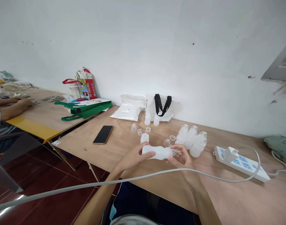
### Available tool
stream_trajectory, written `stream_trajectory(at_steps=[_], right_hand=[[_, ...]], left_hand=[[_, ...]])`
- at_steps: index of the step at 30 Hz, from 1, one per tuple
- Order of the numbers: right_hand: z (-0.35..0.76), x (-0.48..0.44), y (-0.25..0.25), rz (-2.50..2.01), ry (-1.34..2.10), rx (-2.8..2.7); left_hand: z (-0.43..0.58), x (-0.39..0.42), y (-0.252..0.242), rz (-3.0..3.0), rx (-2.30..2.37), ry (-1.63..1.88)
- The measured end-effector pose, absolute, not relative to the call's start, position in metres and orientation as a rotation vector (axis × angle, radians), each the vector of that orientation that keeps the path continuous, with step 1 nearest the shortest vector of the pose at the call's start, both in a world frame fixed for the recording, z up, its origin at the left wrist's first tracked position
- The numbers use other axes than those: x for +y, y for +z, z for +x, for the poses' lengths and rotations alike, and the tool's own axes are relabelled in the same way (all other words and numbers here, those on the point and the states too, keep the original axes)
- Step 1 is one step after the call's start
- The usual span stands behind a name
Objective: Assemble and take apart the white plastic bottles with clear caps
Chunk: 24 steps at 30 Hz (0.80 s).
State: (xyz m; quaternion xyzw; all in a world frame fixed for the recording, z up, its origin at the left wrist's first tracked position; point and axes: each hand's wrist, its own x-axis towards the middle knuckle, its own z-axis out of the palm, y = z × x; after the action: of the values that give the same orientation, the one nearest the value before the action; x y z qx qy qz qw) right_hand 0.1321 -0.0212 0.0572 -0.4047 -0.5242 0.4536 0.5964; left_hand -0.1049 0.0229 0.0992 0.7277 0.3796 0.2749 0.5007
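1. White plastic bottle, translucent and lying on its side, is held in the air above a plywood table, with its neck toward the person's right.
2. The two hands are close together without touching each other. The left hand wraps around the bottle's body. The right hand pinches a clear plastic fitting at the bottle's mouth.
3. Just beyond the hands, a cluster of similar white bottles lies to the right. Small plastic rings and a clear cap are scattered farther back, near a white sealed bag.
4. A black smartphone lies to the left. A white power strip sits to the right, and its white cable crosses in front of the person.
5. At an adjoining table, another person's hand rests near small metal parts. A green bag lies at that table's edge.
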Motion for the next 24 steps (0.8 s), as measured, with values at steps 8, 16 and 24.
stream_trajectory(at_steps=[8,16,24], right_hand=[[0.138,-0.039,0.073,-1.107,0.713,-1.66],[0.14,-0.033,0.072,-1.11,0.796,-1.546],[0.137,-0.023,0.066,-1.15,1.247,-1.304]], left_hand=[[-0.106,0.026,0.093,1.527,0.856,0.679],[-0.107,0.019,0.104,1.739,0.834,0.794],[-0.102,0.009,0.108,2.081,0.988,0.875]])
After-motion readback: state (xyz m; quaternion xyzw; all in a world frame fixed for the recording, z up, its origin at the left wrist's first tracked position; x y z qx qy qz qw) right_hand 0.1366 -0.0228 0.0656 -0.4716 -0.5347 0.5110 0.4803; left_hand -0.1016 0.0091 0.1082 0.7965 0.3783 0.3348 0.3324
